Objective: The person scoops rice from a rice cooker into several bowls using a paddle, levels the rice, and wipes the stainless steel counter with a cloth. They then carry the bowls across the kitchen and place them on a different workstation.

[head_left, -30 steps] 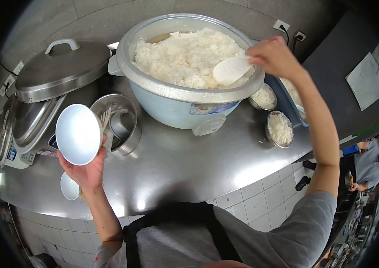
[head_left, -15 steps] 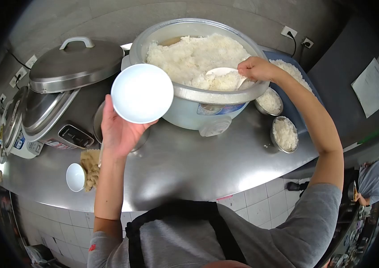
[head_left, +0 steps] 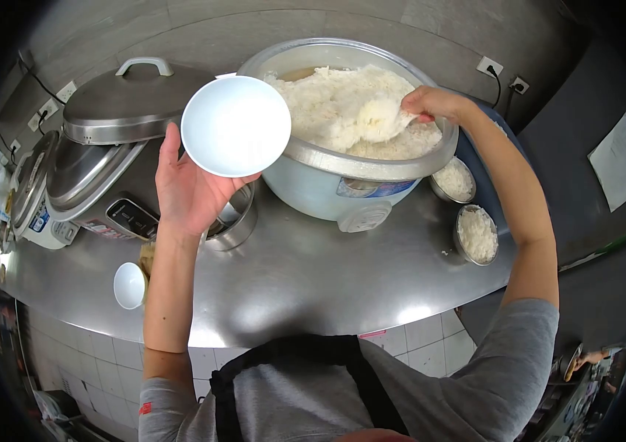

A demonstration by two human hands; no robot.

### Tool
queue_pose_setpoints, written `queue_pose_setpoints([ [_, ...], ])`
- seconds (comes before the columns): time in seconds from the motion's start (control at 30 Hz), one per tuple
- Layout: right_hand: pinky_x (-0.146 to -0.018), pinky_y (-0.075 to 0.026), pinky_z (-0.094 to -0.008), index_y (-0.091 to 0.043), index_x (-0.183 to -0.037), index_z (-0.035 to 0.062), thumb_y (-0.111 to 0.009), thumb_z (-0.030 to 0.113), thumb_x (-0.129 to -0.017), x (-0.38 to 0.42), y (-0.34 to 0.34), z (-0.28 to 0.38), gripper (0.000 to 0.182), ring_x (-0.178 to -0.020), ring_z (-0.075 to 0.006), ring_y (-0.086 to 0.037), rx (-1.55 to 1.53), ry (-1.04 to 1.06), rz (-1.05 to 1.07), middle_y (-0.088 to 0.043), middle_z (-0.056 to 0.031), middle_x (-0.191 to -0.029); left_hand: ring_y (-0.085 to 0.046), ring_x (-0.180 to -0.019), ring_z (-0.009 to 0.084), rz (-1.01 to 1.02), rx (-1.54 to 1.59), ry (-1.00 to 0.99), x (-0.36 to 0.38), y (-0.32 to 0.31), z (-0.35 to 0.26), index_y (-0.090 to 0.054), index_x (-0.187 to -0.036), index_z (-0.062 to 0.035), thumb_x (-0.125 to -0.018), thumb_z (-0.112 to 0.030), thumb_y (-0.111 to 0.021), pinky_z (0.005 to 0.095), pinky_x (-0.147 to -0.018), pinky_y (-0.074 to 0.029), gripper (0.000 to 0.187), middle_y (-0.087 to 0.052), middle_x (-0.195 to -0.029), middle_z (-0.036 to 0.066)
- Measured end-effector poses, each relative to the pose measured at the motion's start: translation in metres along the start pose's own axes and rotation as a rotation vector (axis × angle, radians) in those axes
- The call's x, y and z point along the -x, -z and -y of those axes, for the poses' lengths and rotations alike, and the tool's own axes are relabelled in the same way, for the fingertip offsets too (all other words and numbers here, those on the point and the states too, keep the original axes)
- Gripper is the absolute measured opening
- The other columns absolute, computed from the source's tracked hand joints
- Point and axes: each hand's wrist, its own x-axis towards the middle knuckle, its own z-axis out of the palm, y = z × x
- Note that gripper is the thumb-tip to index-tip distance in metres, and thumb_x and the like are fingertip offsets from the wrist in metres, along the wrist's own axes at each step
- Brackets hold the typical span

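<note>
My left hand holds a white bowl, its bare inside tilted up toward me, beside the near left rim of a large rice cooker. White cooked rice fills much of the cooker. Over the right part of that rice, my right hand is closed on the handle of a white rice paddle. A clump of rice covers most of the paddle's blade.
Two metal bowls of rice, one by the cooker and one nearer me, stand right beside a blue tub. Left are a metal pot, a small white bowl, brown cloth, other cookers and a metal lid.
My right hand has turned the paddle, and a clump of rice now rides up on it. The white bowl has risen slightly. My view has shifted, uncovering more of the metal pot.
</note>
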Motion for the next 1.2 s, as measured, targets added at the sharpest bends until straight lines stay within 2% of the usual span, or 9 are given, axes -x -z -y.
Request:
queue_pose_setpoints([
  [0.03, -0.046, -0.025, -0.0214, -0.047, -0.062, 0.0107, -0.05, 0.016, -0.087, 0.0, 0.007, -0.003, 0.026, -0.048, -0.0047, -0.029, 0.002, -0.007, -0.029, -0.033, 0.0069, -0.052, -0.047, -0.116, 0.0366, 0.021, 0.01, 0.0, 0.001, 0.001, 0.0, -0.03, -0.135, -0.0046, -0.089, -0.053, -0.039, 0.0509, -0.086, -0.047, 0.068, -0.039, -0.133, 0.02],
  [0.13, -0.047, -0.031, -0.026, -0.054, -0.069, 0.009, -0.049, 0.016, -0.087, 0.001, 0.03, -0.004, 0.02, -0.049, -0.009, -0.043, 0.094, -0.076, -0.153, -0.046, 0.0018, -0.052, -0.046, -0.116, 0.0364, 0.011, 0.019, -0.004, 0.005, 0.002, 0.001, -0.03, -0.135, -0.0057, -0.089, -0.052, -0.041, 0.0512, -0.086, -0.046, 0.066, -0.039, -0.133, 0.02],
  [0.23, -0.059, -0.039, -0.035, -0.06, -0.076, 0.0099, -0.052, 0.018, -0.085, 0.021, 0.027, 0.01, 0.015, -0.06, -0.0189, -0.058, 1.282, -0.077, -0.84, -0.06, -0.0056, -0.061, -0.046, -0.116, 0.0363, -0.01, 0.033, 0.021, 0.006, 0.003, 0.003, -0.031, -0.135, -0.0055, -0.089, -0.051, -0.041, 0.0514, -0.086, -0.046, 0.065, -0.038, -0.134, 0.019],
  [0.33, -0.079, -0.035, -0.046, -0.065, -0.08, 0.0136, -0.055, 0.02, -0.082, 0.057, 0.007, 0.059, 0.013, -0.07, -0.026, -0.064, 1.281, 0.001, -0.852, -0.065, -0.0096, -0.071, -0.045, -0.117, 0.0367, -0.014, 0.041, 0.012, 0.008, 0.005, 0.004, -0.031, -0.135, -0.0053, -0.089, -0.049, -0.04, 0.0515, -0.086, -0.046, 0.064, -0.038, -0.134, 0.019],
  [0.43, -0.078, -0.034, -0.0417, -0.061, -0.078, 0.0115, -0.056, 0.024, -0.083, 0.053, -0.021, 0.057, 0.014, -0.071, -0.0235, -0.06, 1.259, 0.337, -0.773, -0.062, -0.0091, -0.067, -0.045, -0.116, 0.0372, 0.016, 0.046, -0.007, 0.007, 0.006, 0.002, -0.031, -0.135, -0.0049, -0.089, -0.048, -0.04, 0.0515, -0.086, -0.046, 0.063, -0.038, -0.133, 0.02],
  [0.63, -0.082, -0.033, -0.0441, -0.063, -0.077, 0.0126, -0.05, 0.023, -0.084, 0.019, -0.06, 0.064, 0.018, -0.077, -0.0266, -0.061, 0.92, 0.185, -0.364, -0.063, -0.0092, -0.071, -0.048, -0.113, 0.0377, 0.017, 0.072, 0.013, 0.012, 0.009, -0.002, -0.031, -0.134, -0.0047, -0.09, -0.047, -0.041, 0.0513, -0.083, -0.048, 0.063, -0.04, -0.132, 0.02],
  [0.83, -0.068, -0.04, -0.0379, -0.062, -0.074, 0.0109, -0.048, 0.026, -0.082, -0.004, -0.051, 0.05, 0.021, -0.069, -0.0233, -0.058, 0.673, 0.143, -0.256, -0.06, -0.0101, -0.067, -0.051, -0.11, 0.036, 0.014, -0.015, 0.028, 0.009, 0.018, -0.007, -0.031, -0.133, -0.0051, -0.09, -0.051, -0.041, 0.0463, -0.08, -0.051, 0.064, -0.042, -0.129, 0.02],
  [1.07, -0.055, -0.037, -0.0257, -0.051, -0.065, 0.0079, -0.051, 0.018, -0.083, -0.008, -0.048, 0.033, 0.02, -0.054, -0.0095, -0.041, 0.172, 0.107, 0.001, -0.043, 0.0013, -0.056, -0.054, -0.107, 0.033, -0.01, -0.06, 0.035, -0.006, 0.017, 0.001, -0.031, -0.133, -0.005, -0.09, -0.052, -0.039, 0.042, -0.079, -0.052, 0.064, -0.044, -0.127, 0.019],
  [1.2, -0.052, -0.032, -0.0237, -0.047, -0.062, 0.0091, -0.05, 0.014, -0.083, -0.001, -0.052, 0.036, 0.022, -0.052, -0.0081, -0.036, 0.056, 0.06, 0.021, -0.037, 0.0039, -0.054, -0.043, -0.113, 0.0515, 0.05, -0.094, 0.041, -0.021, 0.018, -0.004, -0.022, -0.138, -0.0025, -0.09, -0.052, -0.037, 0.0457, -0.086, -0.05, 0.07, -0.035, -0.133, 0.027],
])
